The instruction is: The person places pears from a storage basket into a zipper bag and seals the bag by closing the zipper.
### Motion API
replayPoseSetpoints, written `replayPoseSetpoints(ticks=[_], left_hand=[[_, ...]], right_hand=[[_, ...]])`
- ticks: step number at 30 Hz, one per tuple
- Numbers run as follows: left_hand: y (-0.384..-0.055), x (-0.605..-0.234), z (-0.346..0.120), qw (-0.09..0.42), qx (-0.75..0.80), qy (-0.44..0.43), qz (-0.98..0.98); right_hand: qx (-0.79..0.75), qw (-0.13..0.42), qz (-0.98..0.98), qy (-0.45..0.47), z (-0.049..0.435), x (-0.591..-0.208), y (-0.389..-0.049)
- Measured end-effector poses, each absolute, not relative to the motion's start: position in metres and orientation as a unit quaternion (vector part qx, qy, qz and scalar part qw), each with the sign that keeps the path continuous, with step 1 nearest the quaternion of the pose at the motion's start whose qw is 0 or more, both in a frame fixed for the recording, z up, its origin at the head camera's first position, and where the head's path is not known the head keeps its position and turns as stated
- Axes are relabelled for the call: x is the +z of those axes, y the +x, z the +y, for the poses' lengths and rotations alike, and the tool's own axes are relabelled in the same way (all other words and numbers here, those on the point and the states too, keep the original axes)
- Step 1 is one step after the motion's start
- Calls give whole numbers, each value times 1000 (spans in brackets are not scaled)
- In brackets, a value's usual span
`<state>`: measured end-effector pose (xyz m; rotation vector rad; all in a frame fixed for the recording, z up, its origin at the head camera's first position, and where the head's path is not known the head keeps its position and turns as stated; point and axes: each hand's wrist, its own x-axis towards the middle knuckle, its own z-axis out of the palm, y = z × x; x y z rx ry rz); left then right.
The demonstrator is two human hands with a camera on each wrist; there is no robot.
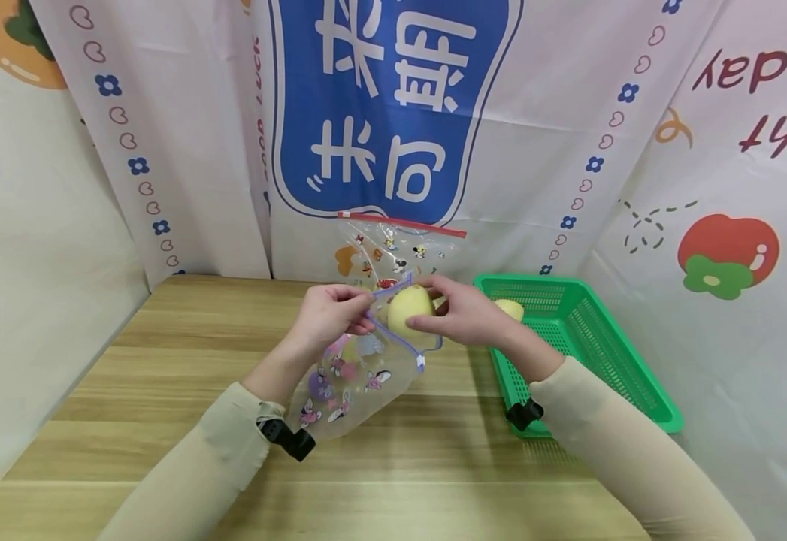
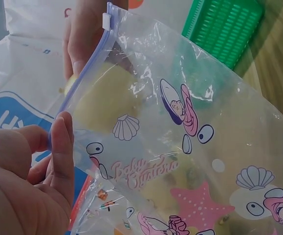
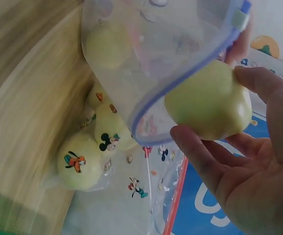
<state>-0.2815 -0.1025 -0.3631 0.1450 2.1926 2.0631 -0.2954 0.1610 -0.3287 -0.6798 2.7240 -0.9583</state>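
My left hand [image 1: 328, 315] pinches the rim of a clear zip bag [image 1: 359, 391] with a purple zip edge and pink sea-creature prints. The bag's mouth gapes toward the right. In my right hand [image 1: 470, 315] is a pale yellow-green pear [image 1: 410, 308], gripped between thumb and fingertips right at that mouth. Seen from the right wrist, the pear [image 3: 207, 103] overlaps the purple edge, and another pear [image 3: 108, 46] shows through the bag's film. Behind stands a second zip bag [image 1: 400, 244] with a red zip and cartoon prints, with several pears [image 3: 80, 161] inside.
A green plastic basket [image 1: 626, 361] sits on the right of the wooden table [image 1: 379, 481], with a pear [image 1: 510, 308] near its back left corner, partly behind my right wrist. Printed white cloth [image 1: 210, 150] hangs behind and at both sides.
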Motion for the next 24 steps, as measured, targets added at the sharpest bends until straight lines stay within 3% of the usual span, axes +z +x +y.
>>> replayPoseSetpoints(ticks=[24], left_hand=[[-277, -359, -102, 52, 703, 59, 707]], right_hand=[[-222, 188, 889, -353, 112, -350, -312]])
